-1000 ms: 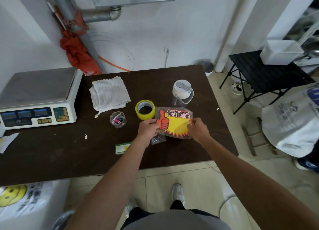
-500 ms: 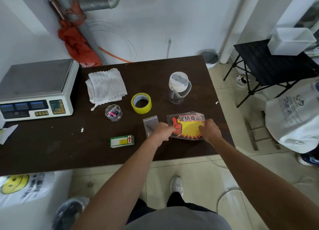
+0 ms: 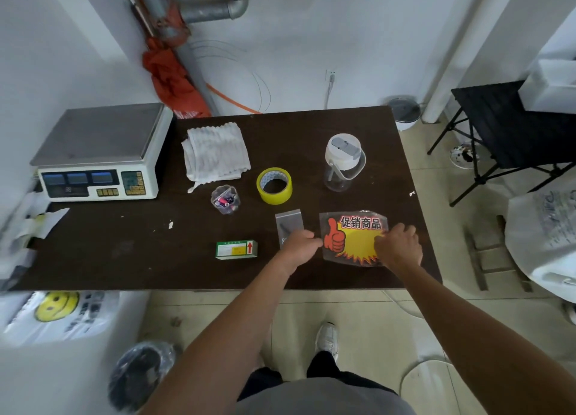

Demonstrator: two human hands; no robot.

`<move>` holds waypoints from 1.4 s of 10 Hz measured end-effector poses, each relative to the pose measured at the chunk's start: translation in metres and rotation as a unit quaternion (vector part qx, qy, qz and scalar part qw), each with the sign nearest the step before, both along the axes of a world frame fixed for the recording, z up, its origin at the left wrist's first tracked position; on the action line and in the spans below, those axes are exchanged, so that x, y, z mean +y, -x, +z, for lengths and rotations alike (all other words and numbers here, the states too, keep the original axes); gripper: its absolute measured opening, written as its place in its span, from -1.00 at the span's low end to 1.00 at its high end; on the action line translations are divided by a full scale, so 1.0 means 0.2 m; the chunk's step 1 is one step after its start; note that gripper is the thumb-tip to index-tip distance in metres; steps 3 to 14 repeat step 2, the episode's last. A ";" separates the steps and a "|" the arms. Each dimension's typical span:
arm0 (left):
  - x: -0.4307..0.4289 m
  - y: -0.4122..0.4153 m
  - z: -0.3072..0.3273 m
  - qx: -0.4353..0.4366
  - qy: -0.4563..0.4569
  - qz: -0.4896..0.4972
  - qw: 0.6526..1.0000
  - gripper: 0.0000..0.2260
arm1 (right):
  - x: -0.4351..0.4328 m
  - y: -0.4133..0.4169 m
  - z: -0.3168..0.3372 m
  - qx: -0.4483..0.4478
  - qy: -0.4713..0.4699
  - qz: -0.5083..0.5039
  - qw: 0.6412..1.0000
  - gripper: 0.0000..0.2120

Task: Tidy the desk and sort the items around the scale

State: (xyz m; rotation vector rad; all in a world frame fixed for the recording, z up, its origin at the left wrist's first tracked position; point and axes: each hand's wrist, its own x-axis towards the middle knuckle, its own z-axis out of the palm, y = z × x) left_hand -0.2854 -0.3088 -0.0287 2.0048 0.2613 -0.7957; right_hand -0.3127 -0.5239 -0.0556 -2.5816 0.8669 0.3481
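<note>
Dark desk (image 3: 124, 252). Sign (image 3: 358, 237), judged light and slick, is edge-pinched by right hand (image 3: 397, 248) at 3 o'clock; left hand (image 3: 300, 246) curled, grip unclear.

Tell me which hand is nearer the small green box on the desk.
Left. The left hand is just right of the green box, covering part of the grey pouch; the right hand is farther right, over the promo sign's right edge.

I see the scale (image 3: 103, 140) far left on the desk (image 3: 109, 252); towel (image 3: 215, 153), tape roll (image 3: 274, 185) and bottle (image 3: 343, 165) run rightward, behind the sign (image 3: 355, 237).
</note>
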 end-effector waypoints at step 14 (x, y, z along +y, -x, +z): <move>0.13 -0.02 0.00 -0.050 0.027 0.029 0.998 -0.83 | 0.05 -0.03 0.07 -0.047 -0.015 -0.012 0.999 -0.58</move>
